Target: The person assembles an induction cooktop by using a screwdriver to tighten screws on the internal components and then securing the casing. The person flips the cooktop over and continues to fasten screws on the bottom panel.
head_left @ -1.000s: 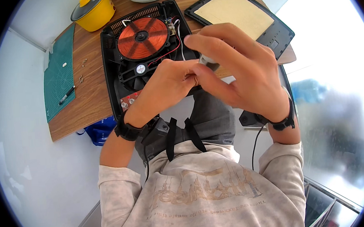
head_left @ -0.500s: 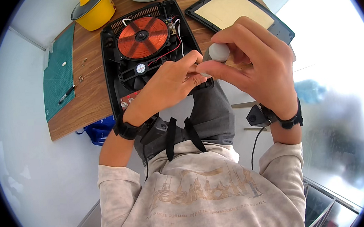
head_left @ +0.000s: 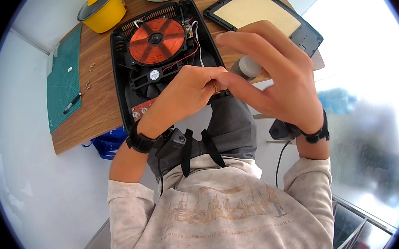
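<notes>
My left hand (head_left: 179,92) is over the near right corner of an opened induction cooker base (head_left: 122,95). Its thumb and fingers are pinched together, and what lies between them is hidden. My right hand (head_left: 274,73) arches over from the right, its thumb tip meeting the left fingertips. The right index finger is stretched out above. In the hollow of that hand sits a grey cylinder (head_left: 250,66) with a pale round end; the lower fingers around it are hidden. Inside the base are a copper coil (head_left: 156,40), a fan (head_left: 154,75) and a red circuit board (head_left: 139,112).
The detached cooker lid (head_left: 265,11) lies at the far right of the wooden table (head_left: 98,114). A green cutting mat (head_left: 62,78) with a black pen (head_left: 71,104) is at the left, small screws (head_left: 88,85) beside it. A yellow pot (head_left: 103,14) stands far left.
My right index finger has straightened and lifted away from the thumb. The grey cylinder has shifted slightly right and nearer. The right thumb has come against the left fingertips.
</notes>
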Demonstrator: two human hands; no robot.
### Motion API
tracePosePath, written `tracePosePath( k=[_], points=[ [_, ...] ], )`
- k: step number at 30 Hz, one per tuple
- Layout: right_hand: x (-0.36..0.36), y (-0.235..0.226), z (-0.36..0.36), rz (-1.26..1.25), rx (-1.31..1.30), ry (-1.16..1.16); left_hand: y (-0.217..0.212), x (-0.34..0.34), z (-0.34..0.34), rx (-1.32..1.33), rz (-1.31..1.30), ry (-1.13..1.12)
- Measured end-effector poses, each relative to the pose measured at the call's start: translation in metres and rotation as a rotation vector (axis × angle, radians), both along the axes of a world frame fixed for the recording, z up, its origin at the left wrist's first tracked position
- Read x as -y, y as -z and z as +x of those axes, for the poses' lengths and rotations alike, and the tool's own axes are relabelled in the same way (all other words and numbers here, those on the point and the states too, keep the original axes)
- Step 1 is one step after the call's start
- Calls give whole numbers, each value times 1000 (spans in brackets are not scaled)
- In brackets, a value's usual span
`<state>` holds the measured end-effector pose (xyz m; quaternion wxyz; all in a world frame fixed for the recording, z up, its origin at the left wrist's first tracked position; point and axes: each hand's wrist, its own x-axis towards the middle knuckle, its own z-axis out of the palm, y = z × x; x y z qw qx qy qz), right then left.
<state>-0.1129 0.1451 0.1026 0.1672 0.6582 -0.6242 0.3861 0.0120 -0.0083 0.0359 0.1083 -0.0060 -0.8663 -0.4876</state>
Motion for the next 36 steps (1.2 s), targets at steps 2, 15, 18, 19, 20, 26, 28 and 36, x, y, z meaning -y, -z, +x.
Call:
tracePosePath(
  k=[2,15,18,19,20,26,28,36],
  points=[
    [-9,-9,5,78,111,-48,6,1,1,-31,-16,-4],
    [-16,-16,-6,55,84,33,0,-3,-4,4,57,-17],
    [-14,-9,-7,69,64,6,0,-2,-3,-10,26,-1],
    [-13,-8,-6,70,74,10,4,-1,-2,-25,35,9],
    [-13,-6,-5,70,84,14,6,-1,-2,-40,43,18],
    [-14,-4,-7,87,131,52,4,-1,-2,45,59,19],
    [-15,-4,-8,82,118,64,7,-1,-2,58,96,12],
    [-14,0,-12,48,119,87,10,0,-5,75,130,34]
  ],
)
